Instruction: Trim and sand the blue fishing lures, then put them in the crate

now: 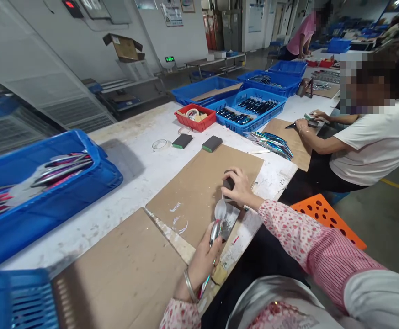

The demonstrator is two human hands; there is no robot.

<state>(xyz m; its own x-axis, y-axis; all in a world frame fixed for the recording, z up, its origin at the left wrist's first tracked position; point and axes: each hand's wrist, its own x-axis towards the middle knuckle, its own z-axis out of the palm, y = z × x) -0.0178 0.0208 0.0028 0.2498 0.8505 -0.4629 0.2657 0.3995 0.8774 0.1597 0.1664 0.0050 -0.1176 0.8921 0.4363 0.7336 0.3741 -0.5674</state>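
Observation:
My left hand (204, 256) is closed around a shiny fishing lure (215, 232), silver with coloured edges. The lure's clear rounded lip (220, 209) points away from me, and its other end shows below my palm. In my right hand (242, 189) is a dark sanding block (229, 182), gripped by the fingers just beyond the lip. Whether block and lip touch, I cannot tell. Beneath both hands lies a brown cardboard sheet (192, 192) near the table edge. Two more dark blocks with green sides, a nearer one (212, 143) and another (182, 141), rest beyond it.
At left stands a blue crate (106, 176) of lures. A red tray (206, 122) with tape and a blue basket (279, 107) of dark lures are at the back. Blue lures (273, 144) lie near a co-worker (380, 132) on the right. An orange perforated stool (326, 214) is beside me.

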